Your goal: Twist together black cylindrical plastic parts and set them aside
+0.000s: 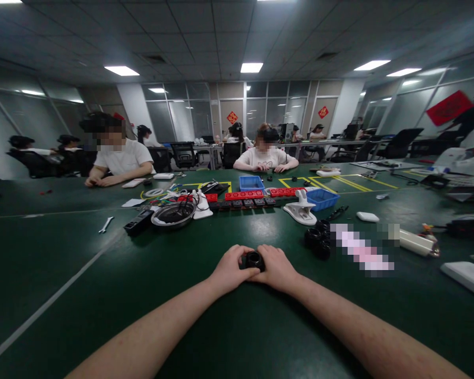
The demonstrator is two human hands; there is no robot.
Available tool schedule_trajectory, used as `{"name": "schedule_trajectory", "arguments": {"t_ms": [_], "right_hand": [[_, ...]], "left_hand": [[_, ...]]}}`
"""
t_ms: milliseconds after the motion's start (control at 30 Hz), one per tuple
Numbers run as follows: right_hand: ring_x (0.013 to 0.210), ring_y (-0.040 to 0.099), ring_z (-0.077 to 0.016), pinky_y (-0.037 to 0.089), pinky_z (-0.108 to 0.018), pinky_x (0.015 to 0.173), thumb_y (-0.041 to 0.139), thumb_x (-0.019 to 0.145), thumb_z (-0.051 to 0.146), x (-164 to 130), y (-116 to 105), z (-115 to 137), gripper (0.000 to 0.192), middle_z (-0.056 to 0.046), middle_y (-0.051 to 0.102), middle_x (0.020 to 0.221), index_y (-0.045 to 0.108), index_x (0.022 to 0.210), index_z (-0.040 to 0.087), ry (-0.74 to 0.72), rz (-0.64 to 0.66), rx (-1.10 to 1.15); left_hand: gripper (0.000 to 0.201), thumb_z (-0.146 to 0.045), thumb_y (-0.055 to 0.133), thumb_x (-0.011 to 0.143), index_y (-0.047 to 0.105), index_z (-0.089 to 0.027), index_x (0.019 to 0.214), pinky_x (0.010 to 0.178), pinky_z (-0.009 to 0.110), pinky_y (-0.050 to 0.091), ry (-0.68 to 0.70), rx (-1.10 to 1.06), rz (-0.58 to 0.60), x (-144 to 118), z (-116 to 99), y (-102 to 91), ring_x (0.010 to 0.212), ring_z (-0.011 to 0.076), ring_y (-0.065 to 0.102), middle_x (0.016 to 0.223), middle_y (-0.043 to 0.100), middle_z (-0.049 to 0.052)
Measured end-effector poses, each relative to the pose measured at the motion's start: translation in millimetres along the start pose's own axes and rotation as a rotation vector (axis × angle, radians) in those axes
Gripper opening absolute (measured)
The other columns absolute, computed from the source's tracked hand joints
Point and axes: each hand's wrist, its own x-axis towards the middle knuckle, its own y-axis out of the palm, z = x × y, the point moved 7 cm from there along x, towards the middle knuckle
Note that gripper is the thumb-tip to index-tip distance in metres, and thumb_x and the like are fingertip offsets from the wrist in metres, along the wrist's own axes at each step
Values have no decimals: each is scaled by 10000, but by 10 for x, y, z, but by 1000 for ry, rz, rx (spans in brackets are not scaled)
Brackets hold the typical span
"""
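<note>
Between my two hands is a small glossy black cylindrical part [254, 260] with a round opening in its top. My left hand [233, 269] curls round its left side, the thumb lying across its front. From the right, my right hand [275, 266] wraps it, with its thumb tucked low near the left thumb. The part appears to be at the table surface; its underside is hidden by my fingers. To the right, several similar black round parts [318, 239] stand in a cluster.
On the green table [174, 295] are a metal bowl [174, 217], a wrench [106, 225], a white clamp stand [301, 209], blue trays [251, 183], red strips [244, 195] and a white box [468, 279]. Two people [120, 158] sit across the table.
</note>
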Motion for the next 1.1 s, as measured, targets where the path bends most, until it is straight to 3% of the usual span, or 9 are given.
{"name": "schedule_trajectory", "arguments": {"t_ms": [167,267,433,733,900,1000,1100], "right_hand": [[873,501,-180,384,-302,756,623,649,281,3,32,-1,447,-33,543,980,482,1060,176,-196,339,537],[859,505,-168,391,-291,754,600,670,223,-6,23,-41,403,-17,545,956,497,1057,176,-180,442,620],[839,487,-177,374,-291,746,629,637,229,19,10,-50,259,-6,531,877,587,885,169,-197,373,448],[672,480,-134,341,-209,550,688,557,329,35,61,-94,329,20,523,731,543,797,156,-109,301,392],[622,488,-165,304,-237,522,619,521,577,25,42,-77,473,-28,555,696,535,739,166,-79,110,28],[643,515,-200,323,-273,571,558,580,596,16,46,-36,443,-59,575,678,550,708,172,-55,61,-121],[702,523,-232,336,-311,636,550,590,594,4,17,-3,445,-74,580,707,554,715,167,-45,19,-163]], "left_hand": [[423,-315,635,645,521,-216,1040,583,214,366,115,-39,149,9,-22,-3,674,125,439,802,472,1],[440,-315,634,651,508,-227,1064,588,210,362,141,-55,173,8,-27,0,680,122,440,827,478,2],[391,-317,643,642,550,-229,1012,582,202,346,136,-29,189,16,-25,7,675,119,438,780,464,-9],[389,-325,660,610,555,-206,965,559,206,341,75,-64,186,11,-40,4,667,123,432,809,475,-3],[369,-305,676,579,548,-185,903,576,229,357,-23,-39,53,-21,-5,30,674,137,448,805,484,0],[373,-294,670,580,533,-179,907,607,248,369,-74,-21,-45,-42,43,46,725,157,461,854,490,16],[375,-297,669,579,531,-176,906,615,253,371,-72,-17,-50,-39,40,45,737,162,462,855,489,17]]}}
